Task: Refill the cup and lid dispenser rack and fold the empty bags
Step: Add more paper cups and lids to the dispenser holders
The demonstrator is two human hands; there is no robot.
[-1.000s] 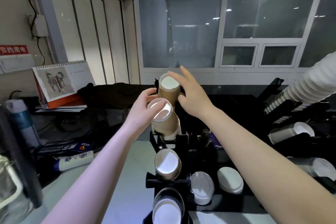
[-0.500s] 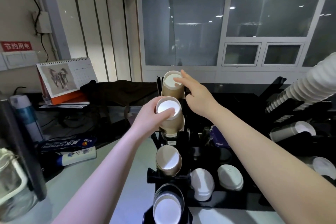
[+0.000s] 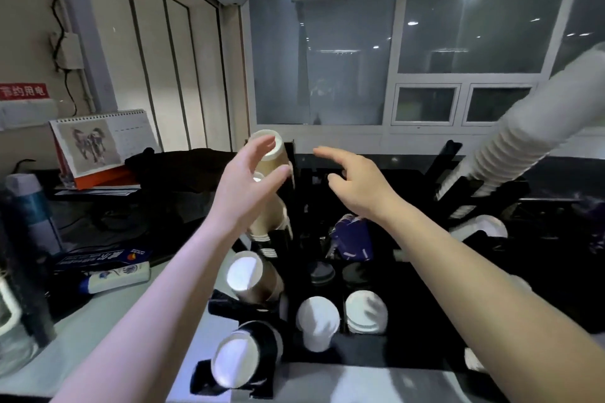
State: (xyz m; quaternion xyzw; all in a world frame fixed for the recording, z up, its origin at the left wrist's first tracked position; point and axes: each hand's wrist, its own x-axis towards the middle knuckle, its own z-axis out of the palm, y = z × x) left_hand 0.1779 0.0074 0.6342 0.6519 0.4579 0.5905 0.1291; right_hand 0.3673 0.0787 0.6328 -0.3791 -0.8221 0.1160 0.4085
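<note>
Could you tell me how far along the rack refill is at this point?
Done: the brown cup stacks sit in the rack's left column, and white lids fill the lower slots. In hand: nothing; the left hand is open beside the upper cups, and the right hand is open. Left: a long white cup stack lies unloaded at right. No bags are visible.

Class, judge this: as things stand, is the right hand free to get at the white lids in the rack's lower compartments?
Probably yes. The right hand is open, holding nothing, and the white lids lie uncovered below its forearm with nothing over them.
</note>
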